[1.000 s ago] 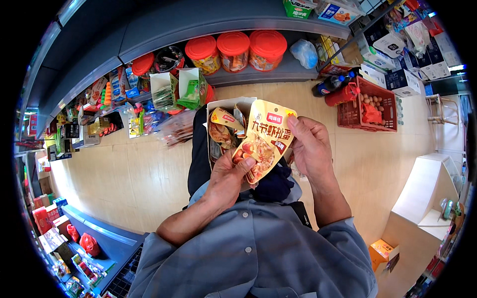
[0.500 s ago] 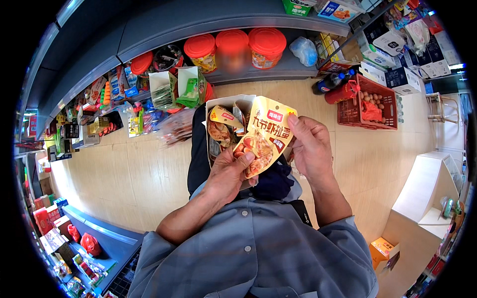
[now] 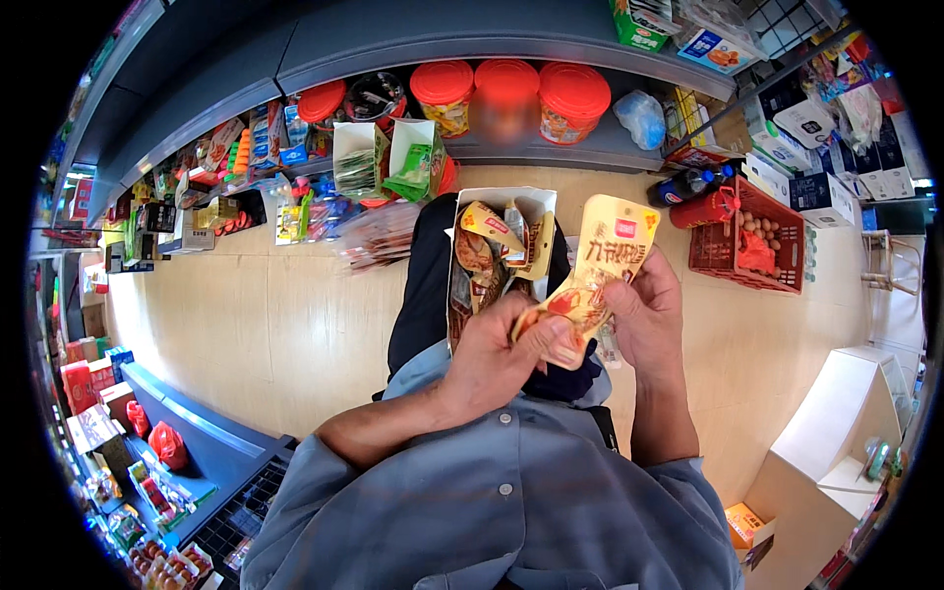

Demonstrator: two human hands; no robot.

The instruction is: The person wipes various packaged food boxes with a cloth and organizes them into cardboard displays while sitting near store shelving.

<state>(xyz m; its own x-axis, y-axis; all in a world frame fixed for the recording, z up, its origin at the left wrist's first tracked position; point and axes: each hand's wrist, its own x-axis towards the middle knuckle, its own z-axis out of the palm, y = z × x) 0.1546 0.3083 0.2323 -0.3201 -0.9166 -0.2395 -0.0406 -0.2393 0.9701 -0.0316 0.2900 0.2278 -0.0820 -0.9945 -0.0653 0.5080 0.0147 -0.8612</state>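
A yellow snack packet (image 3: 612,246) with a food picture on its front is held between my two hands. My left hand (image 3: 511,339) pinches its lower end, thumb on top. At its right edge, my right hand (image 3: 644,305) grips with thumb and fingers, and the packet bends between them. Behind my left hand, an open white cardboard box (image 3: 536,200) rests against my legs. Several similar snack packets (image 3: 482,236) stand inside it, partly hidden by the box wall and my left hand.
Ahead stands a grey shelf (image 3: 393,44) with red-lidded tubs (image 3: 442,88) on its lower level. Two opened boxes (image 3: 418,147) of green packets stand left of my knees. To the right are dark bottles (image 3: 683,185) and a red crate (image 3: 723,258) of eggs. A white counter (image 3: 836,403) stands farther right.
The packet has moved right, away from the box opening, with both hands. It is now more bent, and my right hand has shifted lower along its edge. The view has turned slightly.
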